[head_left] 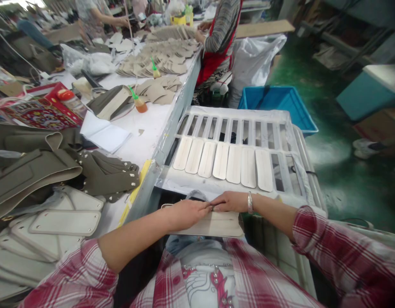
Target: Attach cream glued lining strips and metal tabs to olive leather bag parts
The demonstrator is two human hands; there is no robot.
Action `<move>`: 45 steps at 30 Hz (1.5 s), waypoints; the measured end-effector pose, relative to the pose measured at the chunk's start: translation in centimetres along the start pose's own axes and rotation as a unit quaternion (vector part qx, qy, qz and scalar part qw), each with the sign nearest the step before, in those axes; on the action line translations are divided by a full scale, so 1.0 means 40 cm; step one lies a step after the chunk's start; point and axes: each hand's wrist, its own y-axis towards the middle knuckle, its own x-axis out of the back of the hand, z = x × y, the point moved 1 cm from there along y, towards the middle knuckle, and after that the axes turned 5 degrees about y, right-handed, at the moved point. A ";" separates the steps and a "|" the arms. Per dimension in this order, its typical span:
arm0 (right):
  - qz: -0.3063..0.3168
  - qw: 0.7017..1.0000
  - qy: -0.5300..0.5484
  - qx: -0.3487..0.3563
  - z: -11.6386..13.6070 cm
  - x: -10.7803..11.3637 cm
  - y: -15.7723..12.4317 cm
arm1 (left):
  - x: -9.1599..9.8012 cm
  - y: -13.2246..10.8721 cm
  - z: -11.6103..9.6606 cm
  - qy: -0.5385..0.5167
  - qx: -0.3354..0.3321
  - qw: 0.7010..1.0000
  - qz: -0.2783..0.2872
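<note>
My left hand [187,214] and my right hand [228,202] meet fingertip to fingertip on the upper edge of a cream leather strip [213,225], which lies across my lap. Both hands pinch that folded edge. Its ends and lower edge show below my wrists. Just beyond my hands stands a white slatted drying rack [236,128]. Several similar cream strips [221,160] lie side by side on its near half, apart from my fingers. To my left, on the table, is a stack of cream bag panels with metal studs [64,222].
Olive bag pieces [33,169] are heaped at the left of a long white worktable [146,137] holding tan cut pieces and orange glue bottles. A co-worker in a red apron [216,51] sits beyond the rack. A blue plastic crate [277,105] and a white sack [255,62] stand on the green floor.
</note>
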 end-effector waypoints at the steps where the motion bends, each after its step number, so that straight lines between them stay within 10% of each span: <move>1: 0.006 1.000 -0.001 0.000 0.002 -0.003 0.008 | 0.002 -0.011 0.006 -0.006 -0.001 1.000 0.008; 9: 0.032 0.999 -0.028 -0.018 0.047 -0.008 0.070 | 0.001 -0.154 0.071 -0.025 0.085 0.995 0.047; 32: 0.038 0.994 -0.089 0.055 0.197 -0.081 0.298 | -0.018 -0.265 0.072 0.044 0.136 0.990 -0.005; 41: 0.028 0.998 -0.052 0.001 0.049 -0.017 0.131 | -0.018 -0.239 0.051 0.062 0.151 0.986 -0.020; 45: -0.118 0.988 -0.100 -0.010 0.038 -0.012 -0.015 | 0.009 -0.186 0.007 0.047 0.198 0.976 -0.076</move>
